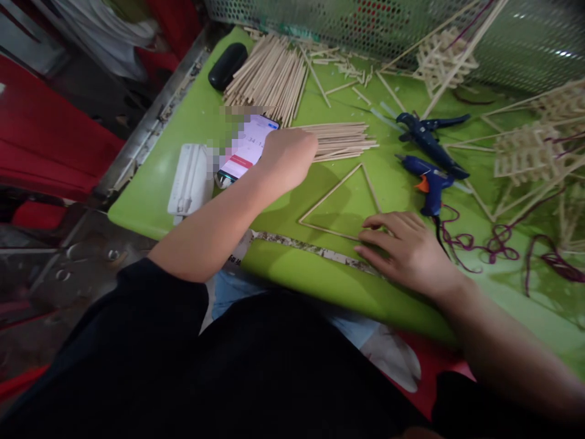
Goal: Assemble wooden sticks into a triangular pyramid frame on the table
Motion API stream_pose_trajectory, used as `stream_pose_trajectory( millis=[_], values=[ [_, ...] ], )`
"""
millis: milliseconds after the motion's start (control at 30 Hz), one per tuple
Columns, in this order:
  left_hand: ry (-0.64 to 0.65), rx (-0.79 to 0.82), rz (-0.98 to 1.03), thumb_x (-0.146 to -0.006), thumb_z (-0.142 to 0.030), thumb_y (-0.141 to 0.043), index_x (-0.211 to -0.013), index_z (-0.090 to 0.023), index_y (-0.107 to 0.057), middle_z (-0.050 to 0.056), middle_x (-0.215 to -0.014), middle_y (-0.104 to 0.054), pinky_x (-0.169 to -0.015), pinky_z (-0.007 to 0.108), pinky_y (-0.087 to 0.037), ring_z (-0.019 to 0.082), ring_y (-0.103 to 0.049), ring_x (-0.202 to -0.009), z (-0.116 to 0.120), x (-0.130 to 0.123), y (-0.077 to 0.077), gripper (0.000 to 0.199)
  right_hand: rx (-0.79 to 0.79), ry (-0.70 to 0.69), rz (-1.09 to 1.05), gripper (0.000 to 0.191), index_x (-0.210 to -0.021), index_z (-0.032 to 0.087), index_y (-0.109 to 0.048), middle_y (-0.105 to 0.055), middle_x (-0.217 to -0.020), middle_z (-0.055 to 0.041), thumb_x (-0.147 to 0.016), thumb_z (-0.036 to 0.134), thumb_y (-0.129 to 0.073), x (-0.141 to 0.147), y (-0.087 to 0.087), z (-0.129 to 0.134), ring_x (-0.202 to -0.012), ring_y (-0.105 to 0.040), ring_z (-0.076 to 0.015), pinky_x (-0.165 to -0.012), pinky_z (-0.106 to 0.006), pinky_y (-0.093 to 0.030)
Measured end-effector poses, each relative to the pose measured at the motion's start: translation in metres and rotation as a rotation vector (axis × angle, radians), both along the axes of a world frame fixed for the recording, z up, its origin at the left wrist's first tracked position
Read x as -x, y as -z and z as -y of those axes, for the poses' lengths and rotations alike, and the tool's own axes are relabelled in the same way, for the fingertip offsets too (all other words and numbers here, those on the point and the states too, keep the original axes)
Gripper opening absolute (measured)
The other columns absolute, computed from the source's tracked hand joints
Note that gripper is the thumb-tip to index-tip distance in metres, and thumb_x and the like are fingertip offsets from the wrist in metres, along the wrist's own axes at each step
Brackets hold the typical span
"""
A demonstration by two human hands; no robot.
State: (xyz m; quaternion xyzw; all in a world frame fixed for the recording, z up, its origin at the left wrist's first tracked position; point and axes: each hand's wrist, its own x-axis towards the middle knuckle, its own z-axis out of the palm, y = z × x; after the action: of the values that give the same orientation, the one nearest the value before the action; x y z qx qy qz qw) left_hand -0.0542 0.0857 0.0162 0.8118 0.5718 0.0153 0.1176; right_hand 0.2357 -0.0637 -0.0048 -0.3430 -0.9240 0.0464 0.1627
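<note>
My left hand (290, 160) is at the left end of a small pile of thin wooden sticks (345, 140), beside a lit phone (249, 146). Its back faces me, so its fingers and anything in them are hidden. Below and to the right, a triangle of wooden sticks (331, 193) lies flat on the green table (283, 256). My right hand (402, 247) rests at the triangle's near right corner, fingers apart and partly bent, covering that corner. A blue glue gun (429, 180) lies beyond the right hand, alongside a dark cutter (427, 143).
A larger stick bundle (269, 79) lies at the back beside a black case (228, 66). A white case (189, 180) is at the left edge. Stick structures (525, 152) stand at the right, near tangled purple string (503, 244). Perforated metal (320, 24) borders the back.
</note>
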Motion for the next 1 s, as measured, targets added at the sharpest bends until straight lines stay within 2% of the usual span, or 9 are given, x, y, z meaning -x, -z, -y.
stream_pose_trajectory(
  millis=[100,233,367,533,767,1000],
  values=[
    [-0.006,0.072,-0.072,-0.103,-0.014,-0.058,-0.123,-0.009,-0.084,0.020,-0.104,-0.077,-0.096,0.042,-0.054,0.033,-0.072,-0.105,-0.001,0.002,-0.004,0.033,-0.037,0.051,0.003,0.009,-0.108,0.019,-0.077,-0.077,-0.118,-0.0104,-0.105,0.027,-0.078,0.005,0.002,0.002,-0.102,-0.073,-0.0295,-0.091,-0.047,-0.053],
    [0.024,0.045,-0.060,-0.098,-0.005,-0.055,-0.121,-0.007,-0.084,0.023,-0.111,-0.077,-0.097,0.044,-0.052,0.035,-0.073,-0.110,0.002,-0.001,-0.007,0.038,-0.076,0.084,-0.036,0.007,-0.098,0.020,-0.077,-0.078,-0.111,-0.0076,-0.104,0.023,-0.080,0.011,0.008,0.001,-0.096,-0.073,-0.0265,-0.086,-0.045,-0.051],
    [0.015,0.012,-0.047,-0.096,-0.002,-0.056,-0.114,-0.010,-0.084,0.020,-0.106,-0.077,-0.090,0.042,-0.050,0.031,-0.071,-0.099,0.004,-0.002,-0.006,0.034,-0.053,0.066,-0.072,0.008,-0.097,0.020,-0.075,-0.079,-0.108,-0.0058,-0.104,0.019,-0.080,0.014,0.013,0.001,-0.093,-0.073,-0.0245,-0.087,-0.044,-0.051],
    [-0.045,0.057,0.020,-0.098,-0.009,-0.064,-0.117,-0.013,-0.085,0.019,-0.105,-0.076,-0.093,0.044,-0.049,0.033,-0.069,-0.102,0.003,0.000,-0.002,0.029,-0.044,0.061,-0.096,0.007,-0.099,0.020,-0.075,-0.079,-0.107,-0.0055,-0.103,0.017,-0.079,0.016,0.016,0.001,-0.092,-0.074,-0.0239,-0.088,-0.044,-0.051],
    [-0.024,0.036,0.003,-0.098,-0.008,-0.061,-0.116,-0.011,-0.085,0.020,-0.105,-0.077,-0.090,0.045,-0.049,0.033,-0.068,-0.100,0.003,-0.001,-0.004,0.029,-0.043,0.059,-0.092,0.008,-0.097,0.020,-0.075,-0.080,-0.106,-0.0049,-0.101,0.017,-0.081,0.014,0.016,0.000,-0.092,-0.074,-0.0240,-0.088,-0.044,-0.052],
    [-0.048,0.042,0.062,-0.099,-0.021,-0.067,-0.112,-0.018,-0.088,0.017,-0.093,-0.076,-0.087,0.049,-0.047,0.036,-0.066,-0.098,-0.001,0.003,0.002,0.025,-0.043,0.068,-0.088,0.008,-0.098,0.021,-0.074,-0.079,-0.108,-0.0047,-0.101,0.018,-0.081,0.013,0.017,0.000,-0.093,-0.074,-0.0245,-0.088,-0.045,-0.052]
  ],
)
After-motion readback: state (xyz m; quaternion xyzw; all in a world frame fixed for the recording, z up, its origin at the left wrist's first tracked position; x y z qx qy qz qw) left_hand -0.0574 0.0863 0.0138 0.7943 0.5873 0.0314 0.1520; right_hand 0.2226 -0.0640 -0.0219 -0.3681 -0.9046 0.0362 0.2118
